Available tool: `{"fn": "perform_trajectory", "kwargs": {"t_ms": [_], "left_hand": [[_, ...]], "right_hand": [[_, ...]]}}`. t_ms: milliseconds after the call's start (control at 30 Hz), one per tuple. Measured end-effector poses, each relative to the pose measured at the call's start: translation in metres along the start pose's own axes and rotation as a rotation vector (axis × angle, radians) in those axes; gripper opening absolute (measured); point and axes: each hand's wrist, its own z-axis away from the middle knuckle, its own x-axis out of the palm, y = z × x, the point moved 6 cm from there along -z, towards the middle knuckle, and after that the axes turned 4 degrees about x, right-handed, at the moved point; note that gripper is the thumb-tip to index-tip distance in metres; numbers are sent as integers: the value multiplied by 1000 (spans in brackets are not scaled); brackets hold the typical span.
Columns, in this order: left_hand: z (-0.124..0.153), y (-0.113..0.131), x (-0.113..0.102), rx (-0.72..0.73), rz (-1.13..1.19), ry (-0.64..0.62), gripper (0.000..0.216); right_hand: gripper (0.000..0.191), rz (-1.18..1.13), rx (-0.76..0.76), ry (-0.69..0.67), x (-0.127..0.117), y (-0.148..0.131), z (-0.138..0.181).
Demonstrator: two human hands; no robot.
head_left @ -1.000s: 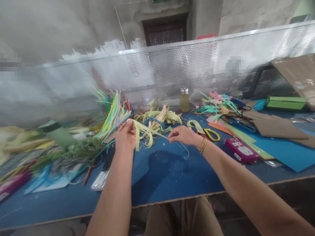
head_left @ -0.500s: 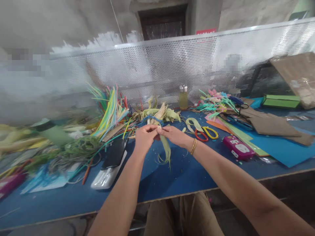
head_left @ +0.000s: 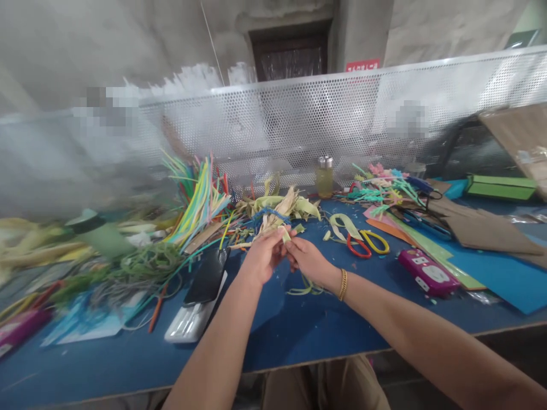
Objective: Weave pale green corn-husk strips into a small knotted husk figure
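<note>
Both hands meet over the middle of the blue table, fingertips pinching one pale green strip of corn husk [head_left: 286,234]. My left hand [head_left: 264,255] is closed on its upper end from the left. Pressed against it from the right, my right hand [head_left: 311,263] is closed on the same strip; a gold bracelet circles that wrist. The strip's shredded tail [head_left: 308,288] shows below my right hand, while its middle is hidden by the fingers. Just beyond the fingertips lies a pile of dried husks [head_left: 284,204] with a blue twisted cord [head_left: 270,213] across it.
Right of my hands lie scissors [head_left: 368,244] with red and yellow handles and a purple packet [head_left: 427,272]. A black phone [head_left: 207,275] rests on a white case at left. Behind stand colourful pipe cleaners [head_left: 200,199] and a bottle [head_left: 325,177] before a perforated metal screen [head_left: 290,114].
My fingers have folded the husk strip closer in; its long hanging tail is now mostly hidden behind my right hand. The whole view has shifted slightly, with things appearing lower and further right.
</note>
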Motion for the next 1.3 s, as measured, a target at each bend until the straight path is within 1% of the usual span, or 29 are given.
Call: {"fn": "perform_trajectory", "kwargs": {"t_ms": [67, 100, 167, 267, 367, 433, 500, 567, 633, 667, 700, 767, 800, 833, 867, 933, 967, 1000, 1033, 1133, 1233, 1300], "left_hand": [[5, -2, 11, -11, -39, -73, 39], [8, -2, 14, 1, -61, -79, 39], [12, -1, 16, 56, -57, -3, 36], [15, 1, 15, 105, 9, 106, 34], [14, 9, 7, 142, 118, 185, 32], [12, 19, -3, 196, 199, 233, 28], [11, 31, -14, 236, 274, 291, 24], [9, 44, -23, 257, 352, 334, 19], [8, 57, -31, 282, 427, 353, 20], [7, 62, -34, 283, 455, 367, 22], [6, 65, -36, 270, 461, 352, 21], [4, 70, -38, 255, 393, 317, 20], [4, 69, -38, 240, 322, 286, 21], [4, 66, -36, 222, 232, 249, 22], [5, 60, -31, 184, 131, 190, 24], [7, 42, -19, 124, -59, 58, 29], [10, 34, -14, 116, -140, 16, 31], [12, 25, -9, 111, -201, -10, 32], [14, 18, -4, 109, -247, -30, 33], [20, 5, 10, 123, -372, -87, 34], [22, 3, 18, 149, -429, -112, 33], [23, 5, 19, 170, -443, -112, 32]], "right_hand": [[34, 45, -53, 35, -2, -2, 1], [36, 79, -70, 46, -3, -3, 2], [41, 162, -90, 51, -3, -7, 5], [41, 245, -67, 8, 1, -10, 9], [36, 252, 32, -68, 7, -5, 14], [34, 272, 98, -120, 12, 0, 17], [35, 319, 103, -162, 15, 1, 20], [35, 384, 47, -198, 18, -3, 22], [34, 452, -11, -245, 19, -7, 23], [34, 496, -21, -292, 19, -7, 23], [33, 544, -10, -361, 19, -7, 23], [33, 640, 21, -494, 15, -8, 23], [32, 673, 21, -517, 9, -10, 22], [31, 692, -18, -458, 1, -16, 18], [30, 683, -80, -332, -10, -26, 12], [28, 581, -178, -59, -32, -43, 6], [28, 513, -207, 39, -40, -49, 6], [29, 451, -227, 102, -45, -53, 6], [29, 401, -244, 139, -47, -55, 6], [27, 354, -286, 170, -44, -57, 10], [20, 373, -307, 190, -38, -55, 13], [16, 352, -317, 204, -37, -54, 14]]}}
